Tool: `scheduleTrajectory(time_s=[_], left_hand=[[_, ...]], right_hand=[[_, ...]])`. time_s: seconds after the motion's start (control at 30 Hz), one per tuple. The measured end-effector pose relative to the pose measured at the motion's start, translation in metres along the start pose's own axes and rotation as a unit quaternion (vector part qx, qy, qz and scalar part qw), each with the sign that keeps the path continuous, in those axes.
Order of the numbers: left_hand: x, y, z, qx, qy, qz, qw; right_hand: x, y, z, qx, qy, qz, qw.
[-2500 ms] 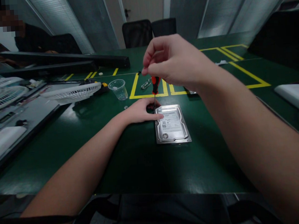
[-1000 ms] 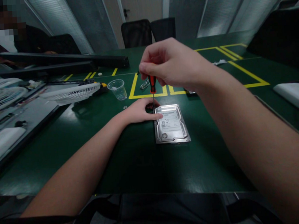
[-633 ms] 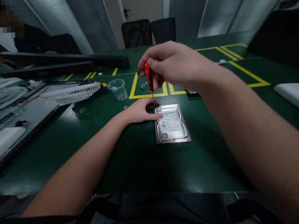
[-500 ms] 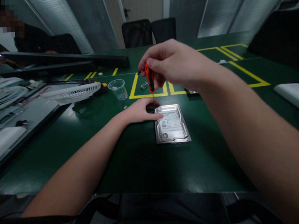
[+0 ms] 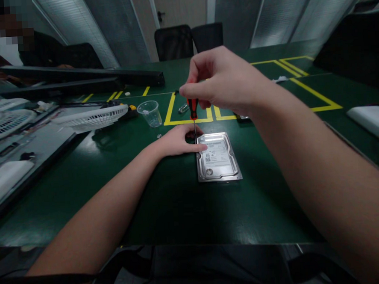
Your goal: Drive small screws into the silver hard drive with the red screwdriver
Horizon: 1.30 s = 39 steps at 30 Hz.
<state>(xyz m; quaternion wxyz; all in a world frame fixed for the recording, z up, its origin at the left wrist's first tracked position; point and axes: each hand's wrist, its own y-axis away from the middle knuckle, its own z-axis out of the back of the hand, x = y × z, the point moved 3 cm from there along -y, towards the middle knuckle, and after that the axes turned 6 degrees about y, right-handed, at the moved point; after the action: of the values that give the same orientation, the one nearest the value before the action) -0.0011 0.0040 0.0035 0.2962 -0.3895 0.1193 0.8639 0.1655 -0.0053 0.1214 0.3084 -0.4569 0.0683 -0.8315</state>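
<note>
A silver hard drive (image 5: 219, 159) lies flat on the green table, its printed label facing up. My left hand (image 5: 181, 140) grips its left far side, thumb on top and the other fingers partly hidden behind the edge. In my right hand (image 5: 216, 78) is a red-and-black screwdriver (image 5: 193, 109), closed in the fingers near the top of the handle. The shaft points straight down to the drive's far left corner. Its tip is hard to see beside my left hand. Some tiny screws (image 5: 159, 136) lie left of my left hand.
Left of centre stands a clear plastic cup (image 5: 149, 114). White fan parts (image 5: 93, 118) and a large flat panel (image 5: 41, 138) occupy the left side. Long black bars (image 5: 86, 79) lie behind them, near a seated person. At the right edge sits a white object (image 5: 372, 120).
My right hand has shifted its grip on the screwdriver handle, with thumb and fingers now turned and higher. The screwdriver stands more upright. My left hand and the hard drive stay put.
</note>
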Motion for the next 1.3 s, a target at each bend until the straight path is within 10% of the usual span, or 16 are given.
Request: scheduleTrajectory(time_s=[1.3], left_hand=[[-0.0002,0.0001,-0.0003,0.002,0.001,-0.002,1.000]], right_hand=[[-0.0007,0.0022,0.0001,0.006,-0.012,0.006,1.000]])
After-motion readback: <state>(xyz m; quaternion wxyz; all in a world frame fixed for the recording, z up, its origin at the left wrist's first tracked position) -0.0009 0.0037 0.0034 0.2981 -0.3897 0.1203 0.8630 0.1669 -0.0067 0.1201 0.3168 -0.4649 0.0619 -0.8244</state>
